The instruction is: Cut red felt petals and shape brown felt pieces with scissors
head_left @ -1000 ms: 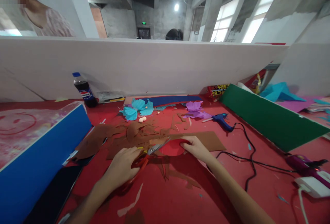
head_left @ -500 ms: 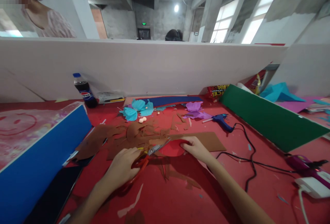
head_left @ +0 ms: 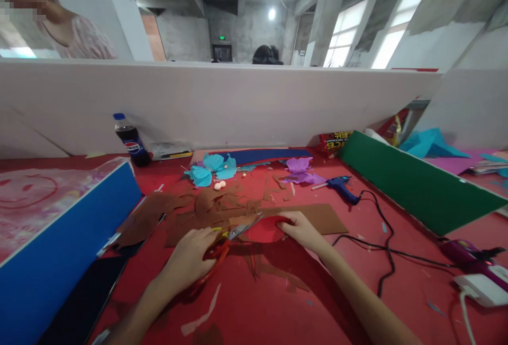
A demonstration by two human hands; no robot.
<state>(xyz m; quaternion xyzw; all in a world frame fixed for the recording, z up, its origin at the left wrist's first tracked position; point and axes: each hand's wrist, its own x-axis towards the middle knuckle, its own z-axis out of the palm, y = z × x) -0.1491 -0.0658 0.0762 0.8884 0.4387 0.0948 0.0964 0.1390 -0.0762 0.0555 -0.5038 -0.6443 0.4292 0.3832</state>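
Note:
My left hand (head_left: 193, 254) is closed on the handles of a pair of scissors (head_left: 235, 233), whose metal blades point right and slightly away. Against the blades lies the edge of a rounded red piece (head_left: 266, 229), paper or thin foam by its look. Its right side is pinched by my right hand (head_left: 299, 228), between thumb and fingers. Beneath and behind both hands are brown sheets (head_left: 327, 219) and brown scraps (head_left: 222, 199). A thin brown strip (head_left: 283, 276) rests nearer to me on the red table (head_left: 270, 313).
Teal paper petals (head_left: 212, 168), purple petals (head_left: 299, 170) and a blue glue gun (head_left: 344, 189) with a black cable lie farther back. A blue board (head_left: 79, 218) stands left, a green board (head_left: 416, 186) right. A cola bottle (head_left: 133, 144) stands by the white partition (head_left: 246, 104).
Both hands, the scissors and the red piece stay almost in the same place, with only very slight shifts. At the upper left, the person behind the partition has moved a little.

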